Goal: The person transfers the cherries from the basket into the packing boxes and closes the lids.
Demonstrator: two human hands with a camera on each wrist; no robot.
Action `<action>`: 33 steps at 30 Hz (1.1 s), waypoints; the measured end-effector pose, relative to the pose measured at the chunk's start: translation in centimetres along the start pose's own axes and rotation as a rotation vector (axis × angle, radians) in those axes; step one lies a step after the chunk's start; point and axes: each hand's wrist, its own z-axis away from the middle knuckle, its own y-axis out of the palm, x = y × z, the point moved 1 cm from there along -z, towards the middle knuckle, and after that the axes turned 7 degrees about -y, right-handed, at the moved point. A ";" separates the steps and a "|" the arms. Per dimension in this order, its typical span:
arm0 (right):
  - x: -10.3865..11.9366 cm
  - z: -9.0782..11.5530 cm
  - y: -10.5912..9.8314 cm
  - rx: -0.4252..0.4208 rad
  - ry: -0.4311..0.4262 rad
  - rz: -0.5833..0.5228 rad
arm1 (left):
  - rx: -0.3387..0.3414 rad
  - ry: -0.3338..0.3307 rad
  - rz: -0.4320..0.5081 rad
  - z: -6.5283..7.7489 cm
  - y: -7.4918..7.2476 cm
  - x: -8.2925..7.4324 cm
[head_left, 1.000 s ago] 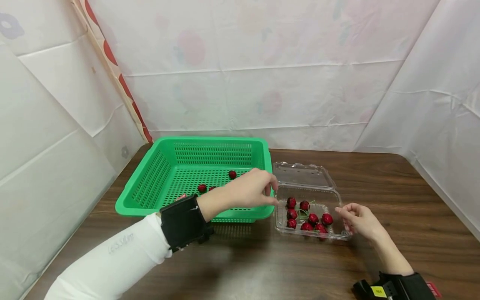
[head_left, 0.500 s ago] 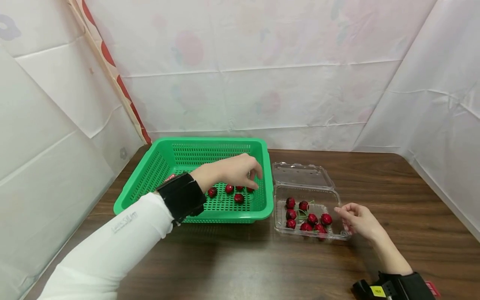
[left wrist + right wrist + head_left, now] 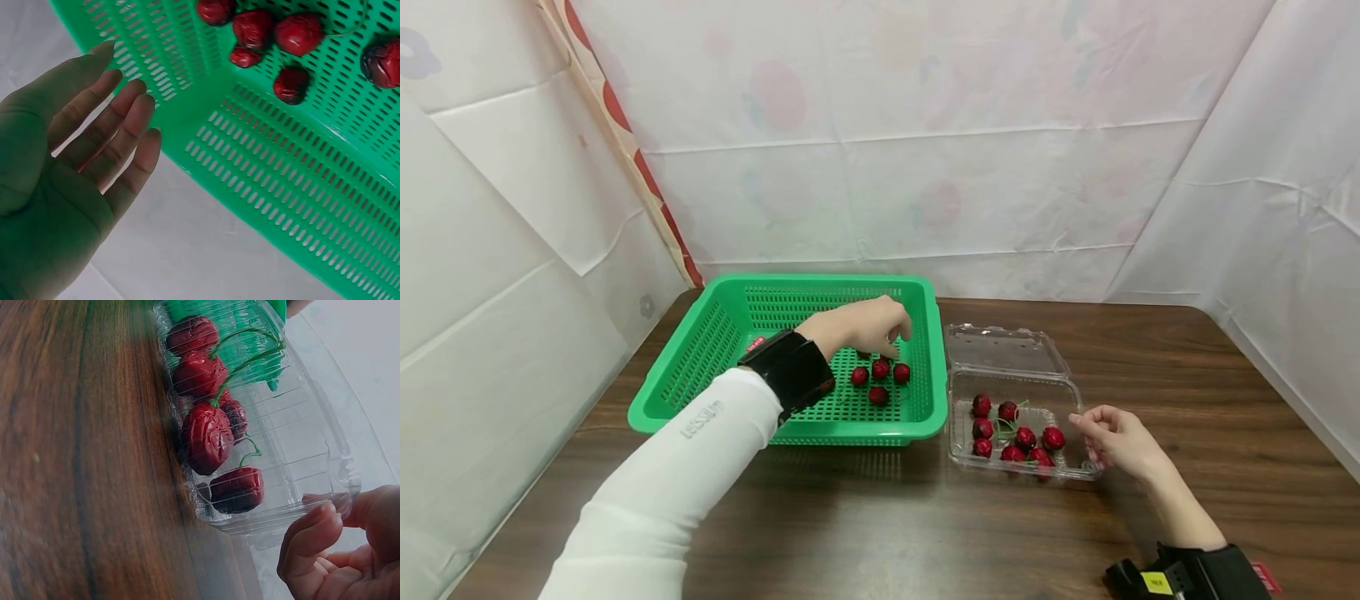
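Observation:
My left hand (image 3: pixel 867 327) is over the green plastic basket (image 3: pixel 827 432), above its cherries (image 3: pixel 881 368). Seen in the left wrist view, that hand (image 3: pixel 87 140) has loosely bent fingers (image 3: pixel 131 131) spread apart, with nothing in them, near the basket wall. On the right, my right hand (image 3: pixel 1123 446) pinches the right edge of a clear plastic clamshell box (image 3: pixel 1060 402). In the right wrist view its thumb and fingers (image 3: pixel 312 540) meet at the box's rim. Red cherries (image 3: pixel 1025 437), some with green stems, lie in the box.
The clamshell's lid (image 3: pixel 1003 350) lies folded open toward the back. Basket and box stand side by side on a dark wood table (image 3: pixel 880 517). White patterned cloth (image 3: pixel 865 167) hangs behind and along both sides.
My left hand has moved left from beside the clamshell box, back over the basket and its cherries. The right hand stays at the box's edge.

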 end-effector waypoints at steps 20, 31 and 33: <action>0.1 0.3 0.0 0.003 -0.011 0.011 | 0.120 -0.205 -0.127 -2.6 2.7 2.2; 0.0 0.3 -0.1 0.002 -0.021 0.011 | 0.171 -0.268 -0.067 -2.9 3.5 2.1; 0.0 0.3 -0.1 0.004 -0.024 0.010 | 0.181 -0.272 -0.081 -3.0 3.7 2.0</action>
